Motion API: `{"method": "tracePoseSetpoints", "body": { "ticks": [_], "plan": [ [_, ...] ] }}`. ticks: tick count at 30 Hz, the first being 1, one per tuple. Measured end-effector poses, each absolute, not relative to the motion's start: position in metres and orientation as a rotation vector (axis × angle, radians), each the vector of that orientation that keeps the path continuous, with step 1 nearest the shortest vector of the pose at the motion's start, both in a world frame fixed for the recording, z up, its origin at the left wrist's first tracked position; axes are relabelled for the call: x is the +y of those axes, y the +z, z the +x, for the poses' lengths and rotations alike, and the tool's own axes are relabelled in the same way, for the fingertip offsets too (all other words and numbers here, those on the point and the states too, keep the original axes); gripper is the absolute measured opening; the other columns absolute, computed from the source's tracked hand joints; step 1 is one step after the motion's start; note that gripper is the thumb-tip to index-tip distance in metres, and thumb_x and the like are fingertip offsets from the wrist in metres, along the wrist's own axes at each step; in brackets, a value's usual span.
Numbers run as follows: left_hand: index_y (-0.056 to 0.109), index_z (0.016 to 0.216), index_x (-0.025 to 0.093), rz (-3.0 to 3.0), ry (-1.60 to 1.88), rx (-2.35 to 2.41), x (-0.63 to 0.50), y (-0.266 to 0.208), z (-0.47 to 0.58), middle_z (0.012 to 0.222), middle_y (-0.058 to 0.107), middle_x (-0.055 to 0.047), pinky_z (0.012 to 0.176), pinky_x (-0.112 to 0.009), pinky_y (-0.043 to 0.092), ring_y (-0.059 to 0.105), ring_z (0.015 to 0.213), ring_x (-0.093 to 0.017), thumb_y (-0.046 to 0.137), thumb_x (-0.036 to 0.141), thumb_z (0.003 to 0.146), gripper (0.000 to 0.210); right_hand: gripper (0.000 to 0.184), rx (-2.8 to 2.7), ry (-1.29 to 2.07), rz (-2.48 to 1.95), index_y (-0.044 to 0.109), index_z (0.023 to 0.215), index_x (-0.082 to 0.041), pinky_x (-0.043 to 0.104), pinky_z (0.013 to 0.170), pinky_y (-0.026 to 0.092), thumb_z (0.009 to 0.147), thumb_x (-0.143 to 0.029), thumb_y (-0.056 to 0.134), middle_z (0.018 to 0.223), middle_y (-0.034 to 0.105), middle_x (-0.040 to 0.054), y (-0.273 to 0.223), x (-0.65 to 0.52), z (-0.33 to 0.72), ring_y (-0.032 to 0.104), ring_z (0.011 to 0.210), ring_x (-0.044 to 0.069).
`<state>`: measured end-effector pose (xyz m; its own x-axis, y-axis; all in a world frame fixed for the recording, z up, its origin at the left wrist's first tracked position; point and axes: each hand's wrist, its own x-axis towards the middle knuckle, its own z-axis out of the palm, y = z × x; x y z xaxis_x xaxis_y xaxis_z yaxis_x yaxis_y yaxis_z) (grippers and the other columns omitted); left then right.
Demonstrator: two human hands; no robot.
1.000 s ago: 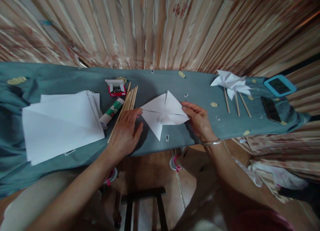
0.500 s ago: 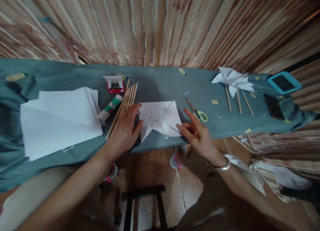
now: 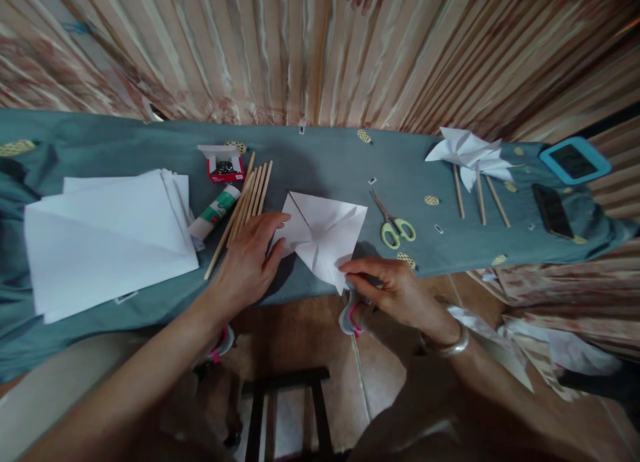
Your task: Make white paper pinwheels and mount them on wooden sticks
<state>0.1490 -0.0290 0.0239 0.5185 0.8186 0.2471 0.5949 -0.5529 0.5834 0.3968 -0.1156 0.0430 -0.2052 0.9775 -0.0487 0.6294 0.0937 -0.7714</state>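
Note:
A white square of paper (image 3: pixel 333 225) with slits cut in from its corners lies turned on the cloth between my hands. My left hand (image 3: pixel 250 252) is at its left corner, thumb and forefinger apart, the fingertips at the paper's edge. My right hand (image 3: pixel 397 289) pinches the near right part of the sheet between thumb and forefinger, close to the table's front edge. The near flaps are bent up. Right of the paper lie scissors (image 3: pixel 390 222) with yellow-green handles. Several wooden sticks (image 3: pixel 253 195) lie just beyond my left hand.
A paper stack (image 3: pixel 107 229), a white-and-green glue stick (image 3: pixel 215 212) and an open red box (image 3: pixel 225 172) of small dark pieces are at left. White paper pinwheels (image 3: pixel 467 155) on sticks, a phone (image 3: pixel 551 211) and a blue-framed device (image 3: pixel 575 161) are at right. A curtain (image 3: pixel 300 55) hangs behind.
The paper has been turned clockwise, its near corner now reaching past the table's front edge. My right hand has moved down and left and closed on the sheet; the scissors are uncovered.

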Motion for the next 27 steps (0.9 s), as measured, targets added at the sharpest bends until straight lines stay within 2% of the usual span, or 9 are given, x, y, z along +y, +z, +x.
{"method": "tracePoseSetpoints", "body": {
  "ticks": [5,10,16,22,27],
  "plan": [
    [0.050,0.123,0.017,2.397,0.705,1.058,-0.034,0.025,0.155,0.121,0.061,-0.012,0.098,-0.043,0.046,0.056,0.113,-0.025,0.039,0.024,0.095,0.031,0.023,-1.870,0.810,-1.638,0.069,0.108,-0.025,0.033,0.087,0.056,0.089,-0.020,0.057,0.107,0.074,0.0023,0.041,-0.110,0.405,0.070,0.094,0.017],
    [0.050,0.124,0.015,2.404,0.730,0.993,-0.036,0.024,0.158,0.122,0.061,-0.013,0.099,-0.043,0.046,0.055,0.115,-0.026,0.040,0.021,0.095,0.032,0.014,-1.802,0.799,-1.626,0.071,0.098,-0.021,0.030,0.077,0.055,0.088,-0.025,0.062,0.092,0.074,0.0029,0.043,-0.106,0.399,0.069,0.081,0.016],
    [0.050,0.125,0.015,2.405,0.824,1.006,-0.031,0.025,0.152,0.122,0.060,-0.012,0.098,-0.043,0.045,0.055,0.113,-0.025,0.041,0.026,0.097,0.032,0.010,-1.570,0.992,-1.491,0.071,0.083,-0.020,0.022,0.057,0.050,0.085,-0.028,0.066,0.069,0.071,-0.0012,0.056,-0.111,0.380,0.063,0.060,0.011],
    [0.058,0.115,0.017,2.344,0.782,0.888,-0.037,0.025,0.157,0.109,0.066,-0.009,0.093,-0.040,0.048,0.057,0.105,-0.023,0.039,0.024,0.097,0.028,0.015,-1.760,0.960,-1.624,0.073,0.084,-0.019,0.024,0.061,0.044,0.088,-0.029,0.063,0.075,0.070,0.0000,0.048,-0.114,0.383,0.060,0.064,0.011],
    [0.061,0.116,0.018,2.262,0.726,0.897,-0.043,0.023,0.161,0.107,0.068,-0.009,0.095,-0.041,0.048,0.056,0.107,-0.024,0.037,0.024,0.096,0.031,0.022,-1.778,1.024,-1.723,0.069,0.074,-0.017,0.023,0.055,0.037,0.088,-0.030,0.060,0.063,0.062,-0.0024,0.042,-0.109,0.385,0.052,0.057,0.009]
  ]
}}
